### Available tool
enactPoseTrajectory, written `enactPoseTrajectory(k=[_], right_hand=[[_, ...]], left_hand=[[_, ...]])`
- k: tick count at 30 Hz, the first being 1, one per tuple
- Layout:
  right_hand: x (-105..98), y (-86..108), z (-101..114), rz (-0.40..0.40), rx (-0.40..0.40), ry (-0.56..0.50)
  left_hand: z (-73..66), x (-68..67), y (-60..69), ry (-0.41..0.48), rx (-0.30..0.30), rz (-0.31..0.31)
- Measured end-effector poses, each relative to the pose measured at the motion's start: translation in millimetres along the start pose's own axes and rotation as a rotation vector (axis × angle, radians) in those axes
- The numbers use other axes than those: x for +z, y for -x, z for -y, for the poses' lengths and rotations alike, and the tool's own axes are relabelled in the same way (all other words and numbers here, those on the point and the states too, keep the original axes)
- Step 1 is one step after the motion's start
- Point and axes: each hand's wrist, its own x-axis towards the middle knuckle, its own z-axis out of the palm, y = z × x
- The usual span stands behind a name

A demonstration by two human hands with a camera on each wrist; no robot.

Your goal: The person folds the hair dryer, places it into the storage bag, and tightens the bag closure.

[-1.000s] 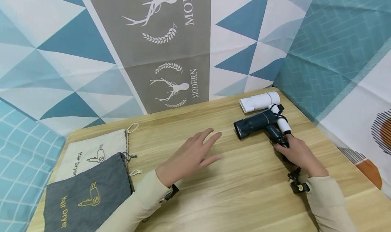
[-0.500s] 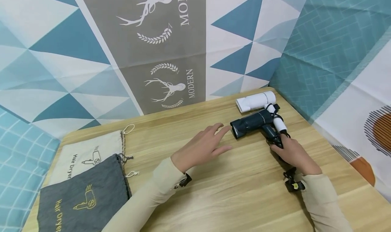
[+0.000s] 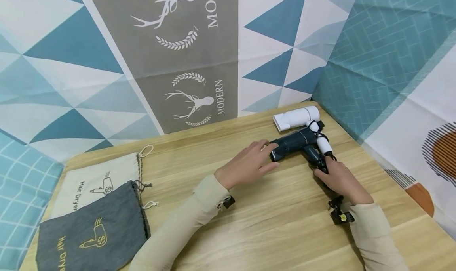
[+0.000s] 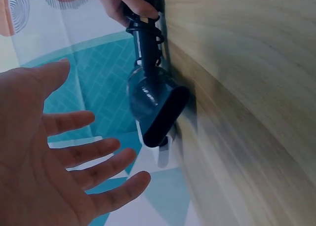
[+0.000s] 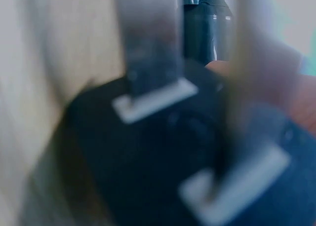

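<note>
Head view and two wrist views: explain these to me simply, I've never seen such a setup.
There is no robot here: a person works with two bare hands. The head view comes from a camera worn on the head, looking down at a wooden table. The other two come from a camera on each wrist; the right one is blurred and filled by what looks like a plug. The right hand grips a dark hair dryer at its handle end. The left hand is open near the nozzle. A white hair dryer lies just beyond. At the left, a gray bag partly overlaps a cream bag.
</note>
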Motion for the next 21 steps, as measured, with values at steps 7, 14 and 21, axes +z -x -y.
enactPoseTrajectory(k=[7, 14, 21], right_hand=[[1, -0.5, -1, -0.009, -0.007, 0.01], [2, -1.5, -2, -0.012, -0.008, 0.001], [2, -1.3, -1, -0.02, -0.025, -0.021]], left_hand=[[4.2, 11.8, -22.4, -0.016, -0.004, -0.006], [1.0, 21.2, -47.4, -0.039, -0.041, 0.004], [1.8, 24.5, -72.3, 0.079, -0.099, -0.003]])
